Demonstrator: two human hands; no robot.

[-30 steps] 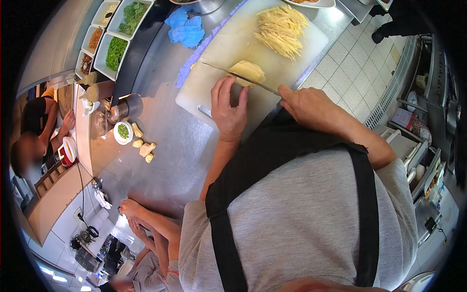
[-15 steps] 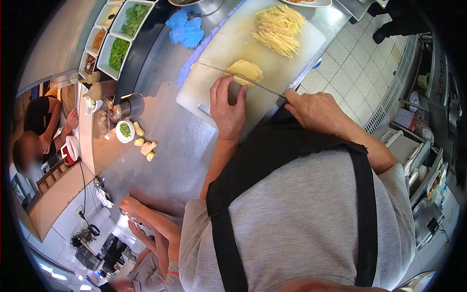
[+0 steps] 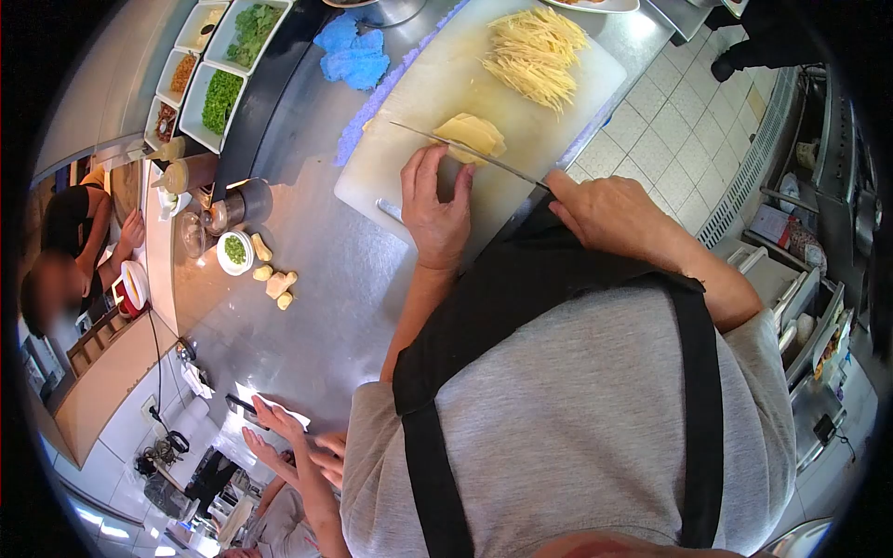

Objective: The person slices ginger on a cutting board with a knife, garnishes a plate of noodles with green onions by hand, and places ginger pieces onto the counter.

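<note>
A white cutting board (image 3: 372, 181) carries a pile of thin yellow strips (image 3: 535, 56) and, nearer me, a small stack of pale yellow slices (image 3: 476, 132). My right hand (image 3: 600, 206) is closed round the handle of a knife (image 3: 507, 167), whose blade lies across the near part of the slices. At the near edge of the stack, my left hand (image 3: 435, 200) rests with curved fingertips against the slices, thumb apart from the fingers. The blade hides part of the stack.
Left of the board are a blue cloth (image 3: 353, 56), ginger pieces (image 3: 279, 284), a small bowl of chopped greens (image 3: 235, 252) and trays of herbs (image 3: 221, 100). Another person's hands (image 3: 279, 423) are at the counter's lower left; a further person (image 3: 70, 232) is at far left.
My right hand and the knife have shifted slightly to the right from a second ago. My left hand stays by the slices. The other person's hands at lower left have moved apart.
</note>
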